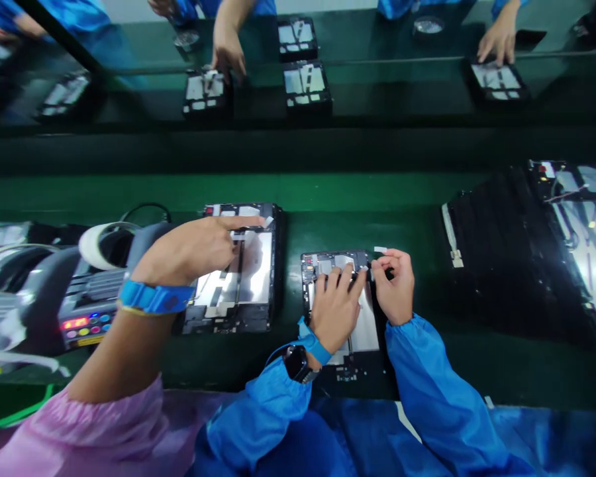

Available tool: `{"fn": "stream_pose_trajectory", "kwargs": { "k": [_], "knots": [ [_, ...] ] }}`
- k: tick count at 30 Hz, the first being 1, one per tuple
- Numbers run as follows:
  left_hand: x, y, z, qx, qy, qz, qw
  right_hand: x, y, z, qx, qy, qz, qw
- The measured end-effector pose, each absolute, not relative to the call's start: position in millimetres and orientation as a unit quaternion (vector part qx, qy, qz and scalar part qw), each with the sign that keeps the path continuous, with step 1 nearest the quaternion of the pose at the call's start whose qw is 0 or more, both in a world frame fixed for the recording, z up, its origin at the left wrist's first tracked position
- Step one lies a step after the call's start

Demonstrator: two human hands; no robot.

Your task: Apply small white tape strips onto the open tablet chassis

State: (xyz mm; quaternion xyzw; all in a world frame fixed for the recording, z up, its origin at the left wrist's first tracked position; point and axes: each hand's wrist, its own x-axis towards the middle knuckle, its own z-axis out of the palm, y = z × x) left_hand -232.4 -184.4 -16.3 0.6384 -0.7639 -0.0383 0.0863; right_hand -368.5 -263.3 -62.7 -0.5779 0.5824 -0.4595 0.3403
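Flat on the dark green bench lies an open tablet-like device [362, 331], its silvery inner plate and small circuit parts showing. My left hand [334, 308], with a blue wrist strap and a dark watch, rests on its upper part, fingers spread. Close to the device's upper right edge is my right hand [393, 285], thumb and fingers pinched together. A small white strip [380, 250] sticks out at the index fingertip of that hand. Whatever lies between the pinched fingertips is too small to make out.
At left, a co-worker's hand [193, 248] points at a stack of similar devices [258, 265]. A tape dispenser [92, 311] with a red display stands further left. More devices [516, 245] lean in a row at right. Across the bench, other people's hands work on devices [308, 86].
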Motion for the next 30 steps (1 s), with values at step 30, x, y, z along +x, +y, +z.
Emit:
{"fn": "stream_pose_trajectory", "kwargs": {
  "k": [30],
  "knots": [
    [-148,-78,43,0.646,-0.647,-0.065,0.4,-268,-310,22,-0.66,0.423,-0.387,0.485]
  ]
}}
